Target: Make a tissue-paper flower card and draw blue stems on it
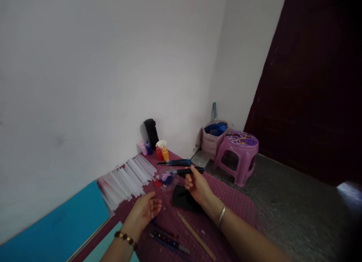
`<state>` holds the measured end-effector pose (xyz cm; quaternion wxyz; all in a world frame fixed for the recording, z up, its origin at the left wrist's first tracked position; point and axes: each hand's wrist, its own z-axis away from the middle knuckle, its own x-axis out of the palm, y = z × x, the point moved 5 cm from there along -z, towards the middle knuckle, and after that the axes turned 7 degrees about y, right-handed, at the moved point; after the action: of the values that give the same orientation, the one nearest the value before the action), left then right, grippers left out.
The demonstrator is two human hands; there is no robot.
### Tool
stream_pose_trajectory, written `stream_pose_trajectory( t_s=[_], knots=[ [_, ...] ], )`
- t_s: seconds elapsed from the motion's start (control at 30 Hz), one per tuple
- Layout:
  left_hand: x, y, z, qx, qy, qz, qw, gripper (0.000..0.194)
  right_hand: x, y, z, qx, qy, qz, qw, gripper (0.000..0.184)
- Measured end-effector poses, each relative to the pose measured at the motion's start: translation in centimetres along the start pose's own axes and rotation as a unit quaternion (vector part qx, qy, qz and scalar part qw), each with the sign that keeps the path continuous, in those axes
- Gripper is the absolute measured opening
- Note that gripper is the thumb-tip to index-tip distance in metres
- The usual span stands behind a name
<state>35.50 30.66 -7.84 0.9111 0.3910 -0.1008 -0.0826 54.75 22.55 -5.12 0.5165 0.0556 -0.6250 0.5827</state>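
My right hand [196,185] is closed round a dark pen-like tool [189,171] and holds it just above the maroon checked mat [234,201]. A bangle sits on that wrist. My left hand [145,211] hovers palm-up with loosely curled fingers and holds nothing; a bead bracelet is on its wrist. A row of white paper strips [127,177] lies to the left of my hands. A black flat object [183,198] rests under my right hand. Small purple and red pieces [165,178] lie near the tool's tip.
Small colour bottles [158,150] and a black flask [151,133] stand by the wall. A blue-handled tool [175,163], a wooden stick [196,235] and pens [169,243] lie on the mat. A pink stool [239,154] and a bag [213,137] stand at right. Blue sheet [56,228] at left.
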Motion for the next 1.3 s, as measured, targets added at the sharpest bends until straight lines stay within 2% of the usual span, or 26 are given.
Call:
stream_pose_trajectory(
  t_s=[0.13,0.4,0.6,0.87,1.0,1.13,1.2,1.3],
  knots=[
    [1.6,0.5,-1.5,-0.019,0.014,-0.027,0.999,0.019,-0.7,0.3,0.0,0.042,0.003,-0.019,0.999,0.038],
    [3.5,1.0,-2.9,0.005,0.043,-0.056,0.997,0.015,-0.2,0.0,0.6,0.054,-0.012,-0.045,0.997,0.036],
    [3.7,1.0,-3.4,0.034,0.071,-0.086,0.993,0.021,0.0,-0.2,0.9,0.056,-0.016,-0.05,0.997,0.032],
    [3.8,1.4,-2.6,0.062,0.081,-0.162,0.981,0.025,0.2,-0.5,1.2,0.033,-0.036,-0.05,0.998,0.034],
    [4.4,1.6,-3.3,0.101,0.099,-0.22,0.965,0.024,0.2,-0.7,1.3,0.017,-0.04,-0.025,0.999,0.033],
    [4.1,2.6,-3.7,0.181,0.139,-0.25,0.941,0.014,0.0,-1.1,1.2,0.017,-0.044,-0.015,0.999,0.032],
    [3.8,3.1,-2.9,0.226,0.131,-0.245,0.934,0.016,0.0,-1.2,1.0,0.006,-0.049,-0.001,0.999,0.032],
    [3.6,3.5,-0.4,0.252,0.08,-0.226,0.938,0.019,0.0,-1.1,1.0,0.008,-0.065,0.028,0.997,0.032]
  ],
)
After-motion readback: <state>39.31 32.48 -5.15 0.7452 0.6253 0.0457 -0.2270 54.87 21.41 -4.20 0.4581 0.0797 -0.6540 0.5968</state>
